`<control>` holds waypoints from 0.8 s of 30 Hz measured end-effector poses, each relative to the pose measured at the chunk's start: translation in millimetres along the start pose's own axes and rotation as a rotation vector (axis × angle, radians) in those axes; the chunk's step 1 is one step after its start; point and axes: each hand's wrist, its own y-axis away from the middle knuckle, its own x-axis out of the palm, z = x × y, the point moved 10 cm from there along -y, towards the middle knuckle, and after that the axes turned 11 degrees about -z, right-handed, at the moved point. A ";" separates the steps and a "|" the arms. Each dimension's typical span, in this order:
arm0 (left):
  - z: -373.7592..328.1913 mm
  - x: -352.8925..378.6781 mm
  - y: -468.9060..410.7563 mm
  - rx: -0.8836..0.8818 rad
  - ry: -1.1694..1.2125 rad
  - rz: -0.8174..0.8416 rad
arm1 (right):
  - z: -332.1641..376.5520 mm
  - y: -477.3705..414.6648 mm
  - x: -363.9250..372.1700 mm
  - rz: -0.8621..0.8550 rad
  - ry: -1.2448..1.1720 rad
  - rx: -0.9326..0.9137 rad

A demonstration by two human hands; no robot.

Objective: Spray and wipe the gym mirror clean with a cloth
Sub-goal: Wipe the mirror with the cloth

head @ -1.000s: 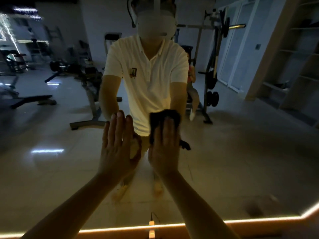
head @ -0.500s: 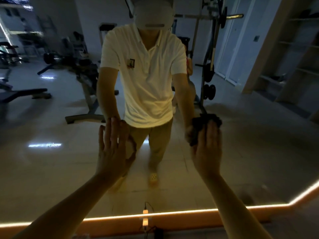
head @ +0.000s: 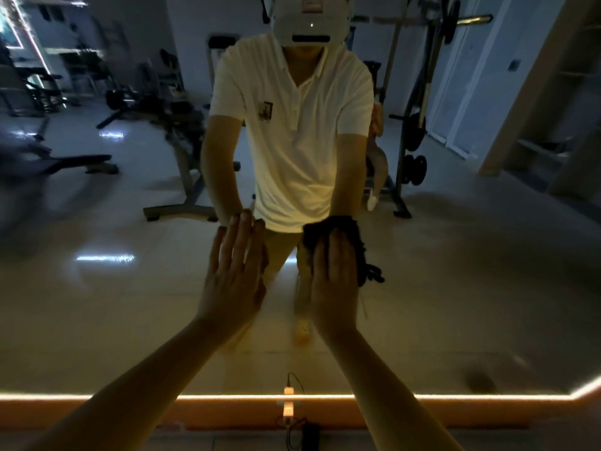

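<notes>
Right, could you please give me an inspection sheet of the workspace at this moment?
Surface: mirror, with a dark smudge low on the right and a light strip along the bottom edge.
Job's things: dark cloth pressed to the mirror; no spray bottle seen.
Clutter: nothing seen.
Hands: left hand flat on the glass, bare; right hand flat on the cloth, fingers straight.
Cables: cable at bottom centre, beside a dark box.
Surroundings: dim gym in reflection, with a bench, rack and shelves.
</notes>
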 end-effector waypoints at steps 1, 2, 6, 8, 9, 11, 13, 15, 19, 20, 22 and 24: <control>1.2 -2.8 0.4 0.001 0.010 0.002 | 21.1 0.1 6.0 0.022 -0.057 -0.085; 2.5 -6.0 1.0 -0.003 0.016 -0.007 | 40.2 0.2 11.8 0.051 -0.108 -0.164; 2.4 -7.0 9.8 -0.045 0.017 -0.033 | 80.4 14.1 24.8 0.138 -0.110 -0.513; -1.9 1.2 16.6 -0.060 0.020 -0.021 | 60.7 29.3 24.5 0.192 -0.039 -0.616; -4.7 4.8 19.4 -0.066 0.020 -0.017 | 41.5 37.2 22.1 0.212 -0.008 -0.623; -10.3 12.6 21.6 -0.083 0.016 -0.015 | -9.5 45.4 5.9 0.216 0.019 -0.510; -13.5 20.5 20.7 -0.106 0.001 -0.010 | -66.0 48.1 -14.6 0.186 0.036 -0.295; -15.9 26.6 19.8 -0.118 -0.020 -0.010 | -117.4 50.9 -33.2 0.152 0.103 -0.065; -12.4 28.8 20.5 -0.116 -0.058 -0.008 | -190.5 83.1 -43.4 0.122 0.176 0.482; -11.1 28.7 20.9 -0.113 -0.066 -0.006 | -194.4 95.5 -40.2 0.109 0.163 0.584; -10.7 27.4 22.0 -0.097 -0.072 0.000 | -182.2 114.9 -26.1 0.113 0.133 0.679; -9.5 25.1 23.8 -0.080 -0.067 0.026 | -151.8 126.2 -7.6 0.145 0.101 0.674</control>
